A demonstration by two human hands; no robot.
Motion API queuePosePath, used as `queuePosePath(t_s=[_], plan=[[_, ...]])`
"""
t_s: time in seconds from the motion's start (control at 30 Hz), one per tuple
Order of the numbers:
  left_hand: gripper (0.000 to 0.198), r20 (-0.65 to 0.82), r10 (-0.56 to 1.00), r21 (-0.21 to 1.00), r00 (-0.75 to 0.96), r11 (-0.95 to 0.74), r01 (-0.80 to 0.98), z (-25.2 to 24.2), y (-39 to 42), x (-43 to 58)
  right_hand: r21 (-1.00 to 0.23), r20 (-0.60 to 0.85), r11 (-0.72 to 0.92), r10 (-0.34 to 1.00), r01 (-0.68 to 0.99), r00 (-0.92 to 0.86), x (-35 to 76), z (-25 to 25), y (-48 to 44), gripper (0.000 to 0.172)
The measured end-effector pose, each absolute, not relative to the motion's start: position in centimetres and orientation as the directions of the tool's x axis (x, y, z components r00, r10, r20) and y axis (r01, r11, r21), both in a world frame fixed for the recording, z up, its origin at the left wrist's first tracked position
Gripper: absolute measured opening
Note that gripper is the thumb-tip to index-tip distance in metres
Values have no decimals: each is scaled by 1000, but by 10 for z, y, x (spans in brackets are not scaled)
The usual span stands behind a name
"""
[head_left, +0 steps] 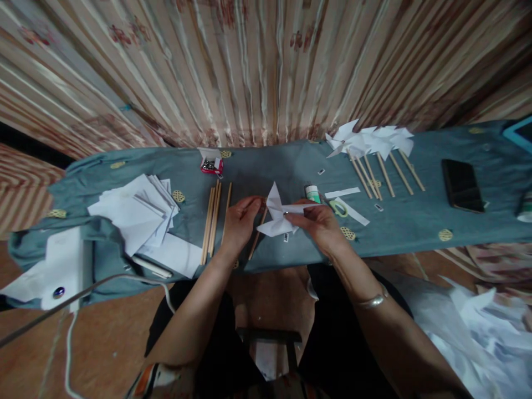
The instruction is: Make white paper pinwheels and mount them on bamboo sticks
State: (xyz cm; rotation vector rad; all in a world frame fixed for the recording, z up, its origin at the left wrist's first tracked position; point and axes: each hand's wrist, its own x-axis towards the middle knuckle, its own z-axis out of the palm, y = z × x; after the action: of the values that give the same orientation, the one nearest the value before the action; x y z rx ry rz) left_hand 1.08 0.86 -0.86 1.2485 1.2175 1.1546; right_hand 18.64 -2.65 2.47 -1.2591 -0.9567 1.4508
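My right hand point(318, 226) grips a white paper pinwheel point(277, 213) by its right side, thumb near the small metal pin at its centre. Just left of it, my left hand point(242, 219) is closed in a pinch; what sits between the fingertips is too small to make out. A wooden stick point(256, 235) slants below those fingertips, its upper end partly hidden, and I cannot tell if the hand touches it. Several more sticks point(211, 221) lie left of my left hand. A small open red box point(211, 164) of metal pins stands behind them.
Finished pinwheels on sticks point(369, 144) lie at the back right, near a black phone point(462, 185). Green-handled scissors point(338, 208), a glue bottle point(312, 194) and paper strips point(351, 211) lie beside my right hand. Paper sheets point(133, 213) and a white device point(62, 269) with a cable are leftward.
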Motion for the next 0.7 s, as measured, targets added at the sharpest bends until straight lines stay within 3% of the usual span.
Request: queuePosePath(t_s=[0.13, 0.3, 0.47, 0.6, 0.7], plan=[[20, 122, 984, 922, 130, -161, 353, -21, 20, 15, -995, -94, -92, 992, 30, -86, 188, 28, -35, 10], [18, 147, 973, 883, 177, -209, 419, -24, 20, 19, -987, 3, 23, 992, 159, -123, 189, 32, -46, 5], [18, -44, 992, 996, 120, 35, 81, -12, 15, 28, -953, 50, 83, 991, 293, -121, 195, 37, -59, 9], [20, -252, 942, 938, 224, 295, -183, 8, 2, 35, -899, 192, 224, 974, 377, -120, 196, 40, -67, 14], [16, -324, 900, 886, 293, 397, -240, 17, -8, 35, -861, 297, 307, 951, 405, -89, 196, 42, -69, 14]])
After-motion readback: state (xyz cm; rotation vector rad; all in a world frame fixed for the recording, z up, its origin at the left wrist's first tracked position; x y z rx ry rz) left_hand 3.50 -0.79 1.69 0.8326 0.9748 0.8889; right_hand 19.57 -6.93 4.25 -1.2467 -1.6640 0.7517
